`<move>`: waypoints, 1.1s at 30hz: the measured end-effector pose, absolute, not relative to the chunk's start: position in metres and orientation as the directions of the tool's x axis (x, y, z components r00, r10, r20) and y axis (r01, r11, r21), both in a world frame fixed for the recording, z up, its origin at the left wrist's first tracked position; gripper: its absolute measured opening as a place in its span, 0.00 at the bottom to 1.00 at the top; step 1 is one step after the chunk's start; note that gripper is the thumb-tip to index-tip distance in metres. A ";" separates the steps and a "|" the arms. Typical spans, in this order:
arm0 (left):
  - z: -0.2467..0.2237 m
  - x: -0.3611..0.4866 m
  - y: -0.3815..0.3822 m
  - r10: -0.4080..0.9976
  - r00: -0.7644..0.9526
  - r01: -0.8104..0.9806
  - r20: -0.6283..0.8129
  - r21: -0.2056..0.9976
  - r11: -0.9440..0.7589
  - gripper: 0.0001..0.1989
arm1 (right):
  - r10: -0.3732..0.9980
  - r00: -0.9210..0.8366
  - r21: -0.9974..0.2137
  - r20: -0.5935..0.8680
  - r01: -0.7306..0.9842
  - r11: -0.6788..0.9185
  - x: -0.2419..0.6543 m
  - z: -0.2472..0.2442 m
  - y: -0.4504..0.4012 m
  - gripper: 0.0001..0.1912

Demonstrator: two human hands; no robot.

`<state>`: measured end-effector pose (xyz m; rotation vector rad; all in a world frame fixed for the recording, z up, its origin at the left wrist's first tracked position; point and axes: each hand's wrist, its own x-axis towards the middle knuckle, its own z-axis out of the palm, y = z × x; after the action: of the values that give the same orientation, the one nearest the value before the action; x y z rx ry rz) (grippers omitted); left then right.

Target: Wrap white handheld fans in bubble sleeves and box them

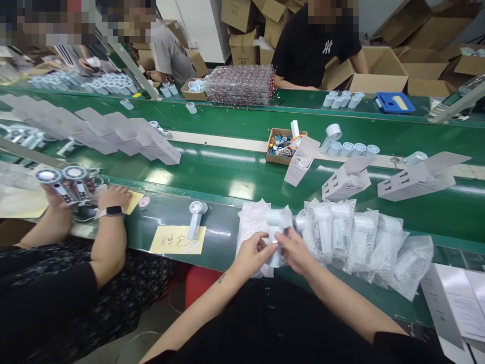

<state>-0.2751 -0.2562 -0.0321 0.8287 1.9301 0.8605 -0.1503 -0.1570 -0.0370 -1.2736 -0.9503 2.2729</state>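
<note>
1. Nine o'clock from centre: a co-worker's hand (56, 197) supports two handheld fans (60, 177).
2. Eight o'clock: yellow paper (163, 241) with handwriting; a single fan (194, 225) lies partly on it.
3. Six o'clock: left hand (254, 251), fingers bent, thumb on the pale-blue device (275, 247); cannot tell whether the fingers clamp it.
4. Between five and six o'clock: the device, between both hands, against bubble wrap (252, 220).
5. Two o'clock: open carton (276, 159) holding small parts.
6. Between four and five o'clock: right hand (297, 248), thumb and fingertips at the device; closure of the fingers cannot be told.
7. Near four o'clock: bubble-bagged devices (361, 237) in a row, overlapping.
8. Three o'clock: white box (335, 187), flap raised, on the green surface (242, 174).
</note>
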 end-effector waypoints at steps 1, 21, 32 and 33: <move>-0.038 -0.264 -0.252 0.826 -0.415 0.216 -0.381 0.841 0.497 0.20 | 0.628 -0.476 -0.711 -0.615 -0.010 -0.704 -0.148 -0.035 -0.148 0.25; -0.052 -0.260 -0.235 0.820 -0.250 0.026 -0.515 0.843 0.537 0.12 | 0.500 -0.701 -0.807 -0.509 0.186 -0.561 -0.048 0.006 -0.142 0.26; -0.020 -0.252 -0.238 0.858 -0.459 0.303 -0.231 0.867 0.396 0.05 | 0.344 -0.790 -0.736 -0.507 0.189 -0.651 -0.064 0.017 -0.159 0.24; -0.021 -0.252 -0.239 0.866 -0.445 0.281 -0.230 0.882 0.378 0.06 | 0.336 -0.800 -0.746 -0.498 0.198 -0.635 -0.067 0.015 -0.161 0.24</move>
<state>-0.2522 -0.2394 -0.0210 0.9884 1.9261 1.0422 -0.0669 -0.1610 0.0153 -0.9609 -1.3016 2.5975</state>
